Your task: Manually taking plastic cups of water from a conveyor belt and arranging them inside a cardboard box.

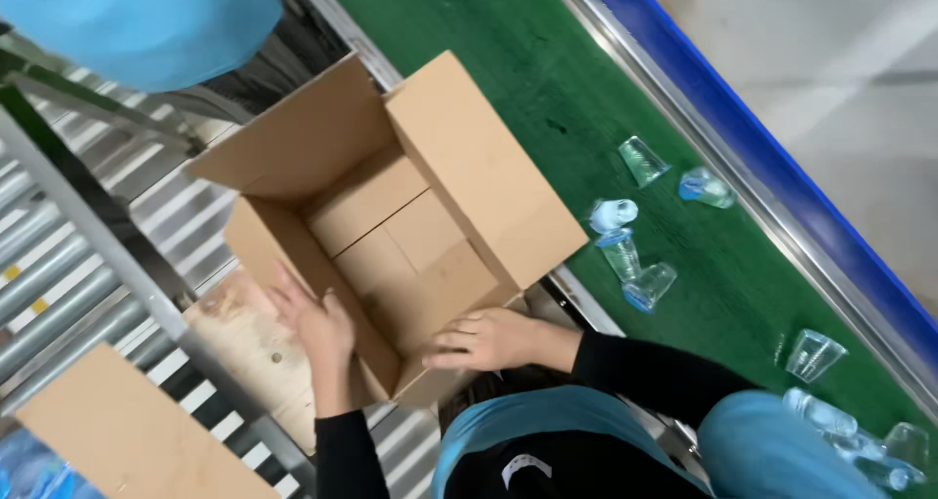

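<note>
— Where do our hands rest?
— Our left hand [315, 321] and right hand [486, 340] lie flat, fingers spread, pressing the open cardboard box [391, 235] between them.
— And beyond it?
— A green conveyor belt [547, 98] with clear plastic cups [625, 255]; metal rollers [59, 274] left.

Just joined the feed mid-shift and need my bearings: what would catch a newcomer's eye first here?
An open, empty cardboard box fills the middle of the view, its flaps spread. The left hand presses on its outer side wall, and the right hand rests on its near corner. To the right, clear plastic cups lie scattered on a green conveyor belt with a blue edge.
</note>
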